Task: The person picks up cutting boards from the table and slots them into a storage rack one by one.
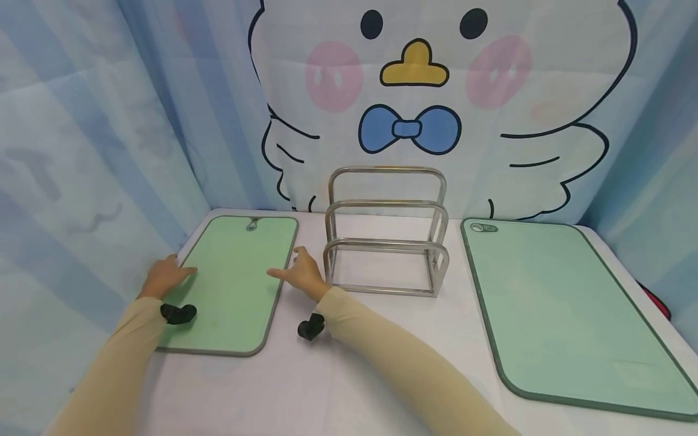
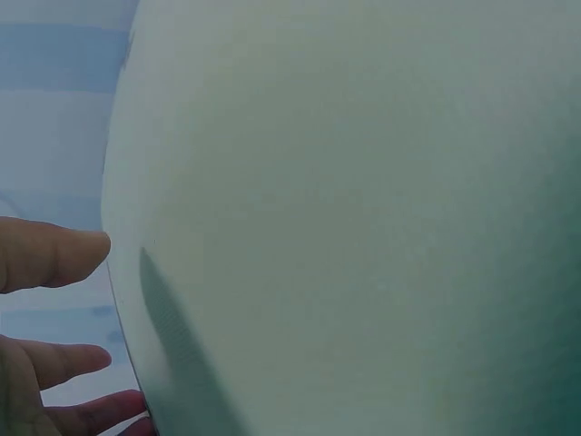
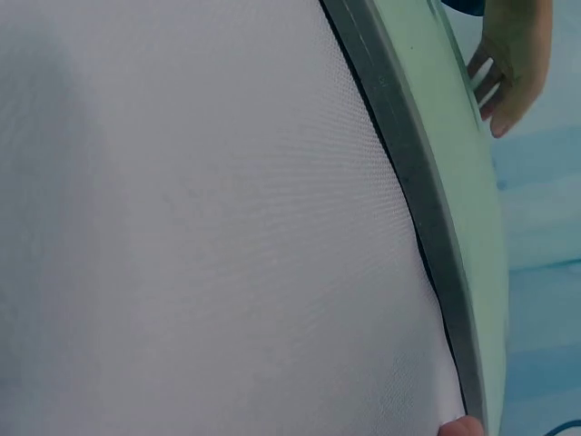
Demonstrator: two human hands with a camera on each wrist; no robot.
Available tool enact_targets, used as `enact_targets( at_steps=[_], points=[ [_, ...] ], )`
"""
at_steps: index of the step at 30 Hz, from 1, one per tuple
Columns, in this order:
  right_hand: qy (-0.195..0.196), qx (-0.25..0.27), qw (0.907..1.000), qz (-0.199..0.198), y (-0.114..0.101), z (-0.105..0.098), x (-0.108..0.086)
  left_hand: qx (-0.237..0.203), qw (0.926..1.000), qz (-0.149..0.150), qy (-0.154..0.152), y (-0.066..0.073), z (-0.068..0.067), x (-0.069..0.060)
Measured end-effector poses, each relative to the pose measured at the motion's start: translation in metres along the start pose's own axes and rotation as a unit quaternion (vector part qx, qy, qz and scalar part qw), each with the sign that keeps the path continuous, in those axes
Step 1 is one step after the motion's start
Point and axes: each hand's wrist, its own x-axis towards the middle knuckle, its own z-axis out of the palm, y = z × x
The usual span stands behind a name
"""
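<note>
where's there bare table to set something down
Bare table: in front of the left board, between the left sleeve and right sleeve; also between the rack, right board and right sleeve. Crowded: the gap between left board and rack, crossed by the right hand, and the left board's outer edge, where the left hand is.

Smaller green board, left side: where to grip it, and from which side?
Likely best by the grey rim along both long edges: left hand from the left, right hand from the right. The smaller green board lies flat; its broad face gives little to pinch, its thin rim does.
</note>
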Motion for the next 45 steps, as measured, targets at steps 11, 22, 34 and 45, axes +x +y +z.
enact_targets(
  at_steps=[11,22,34,45],
  points=[
    [0.003,-0.006,0.9999,0.015,0.0,0.003,0.003,0.019,0.9998,0.006,0.003,0.003,0.008,0.008],
    [-0.001,-0.007,0.9991,0.042,-0.005,0.008,0.005,0.003,0.9998,-0.016,-0.012,0.012,0.006,0.011],
    [-0.005,-0.009,0.9957,0.092,-0.012,0.012,0.008,0.052,0.9981,-0.025,0.021,0.007,0.007,0.006],
    [0.017,-0.008,0.9973,0.071,-0.011,0.018,0.009,-0.018,0.9994,-0.029,0.007,0.007,0.003,0.012]
  ],
)
